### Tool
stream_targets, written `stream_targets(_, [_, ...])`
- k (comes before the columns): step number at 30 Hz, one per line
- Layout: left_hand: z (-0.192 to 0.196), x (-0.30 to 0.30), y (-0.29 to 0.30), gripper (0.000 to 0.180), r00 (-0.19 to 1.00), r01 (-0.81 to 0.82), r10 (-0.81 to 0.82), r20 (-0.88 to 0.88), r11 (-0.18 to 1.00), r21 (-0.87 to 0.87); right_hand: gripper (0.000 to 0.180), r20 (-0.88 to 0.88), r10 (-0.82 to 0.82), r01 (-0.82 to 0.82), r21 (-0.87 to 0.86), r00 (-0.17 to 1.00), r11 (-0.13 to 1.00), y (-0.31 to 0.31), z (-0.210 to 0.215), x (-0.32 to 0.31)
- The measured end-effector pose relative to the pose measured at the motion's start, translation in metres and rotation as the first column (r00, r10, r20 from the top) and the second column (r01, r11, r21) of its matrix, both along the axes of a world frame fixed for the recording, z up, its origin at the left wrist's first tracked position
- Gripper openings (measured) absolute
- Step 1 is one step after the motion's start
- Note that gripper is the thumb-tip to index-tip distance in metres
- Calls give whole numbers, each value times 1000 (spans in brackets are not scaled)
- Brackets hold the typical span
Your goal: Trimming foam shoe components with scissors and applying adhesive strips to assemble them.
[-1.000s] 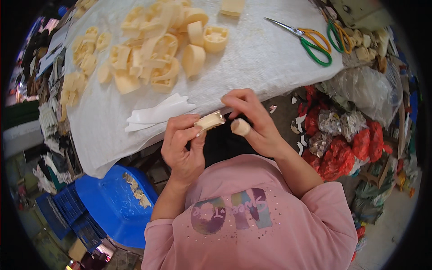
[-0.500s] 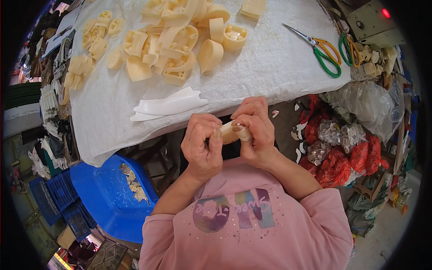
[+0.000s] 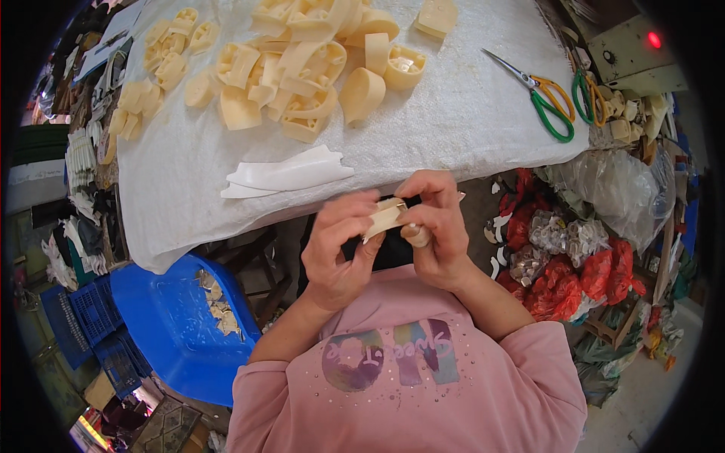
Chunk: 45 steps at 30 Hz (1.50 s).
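Note:
A small cream-coloured moulded plastic piece is held between my two hands just off the table's near edge. My left hand pinches its left side, thumb below and fingers above, somewhat blurred. The fingertips of my right hand close on the right end, and a pale wrap circles one digit of that hand. Just beyond my left hand, thin white curved strips lie overlapping at the table edge. A heap of similar cream plastic pieces spreads over the far part of the table.
A white woven sheet covers the table. Scissors with green and orange handles lie at its right, and a second pair is beside the edge. Below left stands a blue plastic tub holding scraps. Red plastic bags sit at lower right.
My left fingers have opened out and shifted over the piece, which now shows more and sits tilted. The right hand's grip has moved slightly. The whole view has shifted a little.

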State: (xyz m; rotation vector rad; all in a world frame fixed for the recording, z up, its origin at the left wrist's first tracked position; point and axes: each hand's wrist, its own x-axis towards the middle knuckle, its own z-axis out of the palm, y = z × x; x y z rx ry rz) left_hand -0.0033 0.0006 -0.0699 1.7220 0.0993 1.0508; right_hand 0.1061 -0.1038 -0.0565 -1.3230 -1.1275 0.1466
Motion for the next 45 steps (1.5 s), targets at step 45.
stream_targets(45, [-39,-260,82,32,-194,-749,796,-574,257,611,30,-52,156,-164,-367,986,915,41,7,18])
